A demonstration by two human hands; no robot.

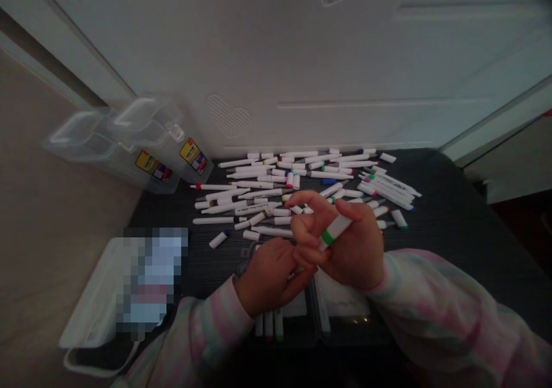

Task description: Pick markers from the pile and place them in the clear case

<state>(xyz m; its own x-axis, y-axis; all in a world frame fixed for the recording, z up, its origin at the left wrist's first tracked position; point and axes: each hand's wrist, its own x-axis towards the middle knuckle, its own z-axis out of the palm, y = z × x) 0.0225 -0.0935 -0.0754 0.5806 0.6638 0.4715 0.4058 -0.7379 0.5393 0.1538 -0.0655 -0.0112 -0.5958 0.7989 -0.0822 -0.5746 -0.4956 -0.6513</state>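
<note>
My right hand is closed round a white marker with a green band, held at an angle above the dark table. My left hand is curled low beside it, fingers bent over a clear case that holds a few white markers; what the fingers grip is hidden. A heap of several white markers with coloured caps lies spread just beyond both hands. Both sleeves are pale pink striped.
Two clear plastic lidded cases lean at the table's back left against a white panelled wall. A white tray or lid lies at the front left, partly blurred out. Bare dark tabletop shows on the right.
</note>
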